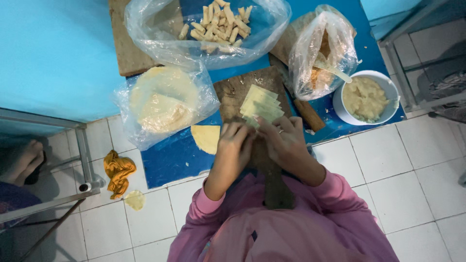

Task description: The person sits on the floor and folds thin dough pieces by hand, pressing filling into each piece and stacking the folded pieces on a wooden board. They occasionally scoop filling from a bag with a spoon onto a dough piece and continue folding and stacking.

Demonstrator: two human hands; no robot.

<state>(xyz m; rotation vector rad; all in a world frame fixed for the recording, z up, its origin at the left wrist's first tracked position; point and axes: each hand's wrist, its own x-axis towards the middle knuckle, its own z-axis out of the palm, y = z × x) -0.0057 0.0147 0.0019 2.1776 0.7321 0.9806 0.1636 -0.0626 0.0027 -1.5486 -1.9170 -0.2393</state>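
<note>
My left hand point(234, 143) and my right hand point(283, 140) meet over the near end of a dark wooden board point(233, 92), fingers curled together around a small piece of pale dough wrapper; what sits between the fingers is mostly hidden. Just beyond my fingertips lies a stack of thin square wrappers point(261, 104) on the board. A cut yellow dough sheet point(206, 138) lies on the blue mat point(167, 160) left of my left hand. A white bowl point(388, 87) of pale mashed filling stands to the right.
A clear bag of round dough sheets point(162, 99) lies at left. Another clear bag with several finished rolls point(218, 24) sits at the back. A third bag point(320, 53) holds crumbs and a spoon. An orange cloth point(118, 170) lies on the white tiled floor, beside metal frames.
</note>
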